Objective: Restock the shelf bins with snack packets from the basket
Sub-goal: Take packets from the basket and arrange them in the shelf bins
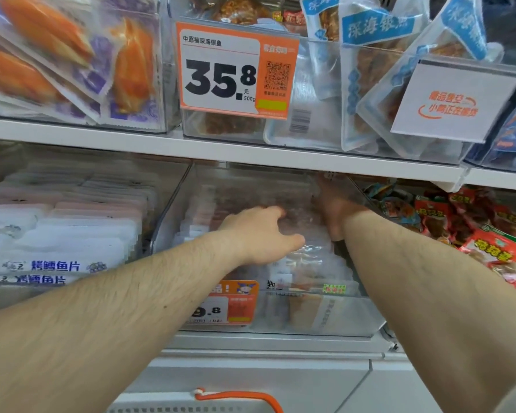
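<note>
A clear middle bin (pixel 325 318) on the lower shelf holds clear snack packets (pixel 310 263) with brownish contents, standing in a row. My left hand (pixel 259 234) lies on top of the packets, fingers curled over their far side and thumb spread on the near side, gripping them. My right hand (pixel 334 210) reaches deeper along the bin's right wall, under the shelf above, with its fingers stretched toward the back; it is blurred and in shadow. The basket (pixel 176 409) with an orange handle (pixel 239 396) shows at the bottom edge.
The left bin holds white fish-slice packets (pixel 57 248) and the right bin red packets (pixel 489 234). The white upper shelf edge (pixel 191 147) hangs low over the middle bin. A 35.8 price tag (pixel 236 70) hangs from the upper bins, and a small orange tag (pixel 224 308) fronts the middle bin.
</note>
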A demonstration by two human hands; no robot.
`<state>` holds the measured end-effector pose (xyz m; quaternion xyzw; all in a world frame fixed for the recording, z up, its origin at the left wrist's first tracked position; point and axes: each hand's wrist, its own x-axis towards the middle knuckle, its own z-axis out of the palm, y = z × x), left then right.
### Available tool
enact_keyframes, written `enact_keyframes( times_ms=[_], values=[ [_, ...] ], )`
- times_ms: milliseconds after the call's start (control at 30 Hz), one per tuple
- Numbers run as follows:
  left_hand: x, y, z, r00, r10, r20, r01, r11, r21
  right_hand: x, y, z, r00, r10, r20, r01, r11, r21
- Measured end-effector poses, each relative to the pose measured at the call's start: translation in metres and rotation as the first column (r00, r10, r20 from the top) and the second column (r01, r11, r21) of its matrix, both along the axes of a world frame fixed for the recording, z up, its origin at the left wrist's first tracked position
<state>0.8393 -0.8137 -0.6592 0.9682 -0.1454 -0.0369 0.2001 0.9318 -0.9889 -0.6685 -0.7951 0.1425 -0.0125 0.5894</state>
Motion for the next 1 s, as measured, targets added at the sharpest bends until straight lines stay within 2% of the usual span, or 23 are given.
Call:
enact_keyframes(
  times_ms=[67, 167, 333, 433, 500, 633, 733, 800, 867, 933, 1000],
  values=[
    [0.0, -0.002, -0.002, 1.0, -0.009, -0.001, 0.009, 1.0, 0.008, -0.001, 0.002, -0.001, 0.999, 0.041, -0.027, -0.04, 0.998, 0.049],
    [-0.005, -0.002, 0.0, 0.999, -0.036, 0.017, 0.036, 0.999, 0.02, -0.012, -0.008, -0.004, 0.983, 0.075, -0.165, -0.04, 0.978, 0.206],
    [-0.034, 0.005, -0.002, 0.983, -0.164, 0.084, 0.153, 0.981, 0.119, -0.069, -0.025, 0.01, 0.919, 0.024, -0.393, 0.011, 0.996, 0.085],
    [-0.055, 0.005, -0.009, 0.972, -0.219, 0.084, 0.2, 0.961, 0.191, -0.095, -0.023, 0.0, 0.904, 0.086, -0.418, -0.055, 0.995, 0.084],
    [-0.064, 0.003, -0.01, 0.969, -0.233, 0.086, 0.209, 0.951, 0.229, -0.103, -0.016, -0.006, 0.913, 0.082, -0.399, -0.031, 0.991, 0.132],
    [-0.071, 0.009, -0.007, 0.957, -0.228, 0.181, 0.177, 0.949, 0.259, -0.111, -0.004, 0.0, 0.941, -0.005, -0.339, 0.043, 0.994, 0.103],
    [-0.081, 0.021, -0.002, 0.934, -0.237, 0.267, 0.174, 0.956, 0.238, -0.115, 0.006, 0.002, 0.964, -0.11, -0.243, 0.1, 0.994, -0.054],
    [-0.091, 0.032, -0.001, 0.912, -0.234, 0.337, 0.175, 0.965, 0.196, -0.127, 0.017, 0.006, 0.969, -0.22, -0.115, 0.195, 0.961, -0.194],
    [-0.104, 0.046, -0.002, 0.892, -0.229, 0.39, 0.177, 0.97, 0.165, -0.146, 0.033, 0.015, 0.953, -0.29, 0.082, 0.302, 0.903, -0.305],
    [-0.118, 0.062, -0.007, 0.887, -0.226, 0.403, 0.177, 0.972, 0.158, -0.165, 0.054, 0.017, 0.931, -0.263, 0.254, 0.328, 0.908, -0.261],
    [-0.133, 0.081, -0.016, 0.895, -0.22, 0.387, 0.167, 0.972, 0.166, -0.186, 0.084, 0.014, 0.922, -0.214, 0.324, 0.272, 0.951, -0.146]
  ],
)
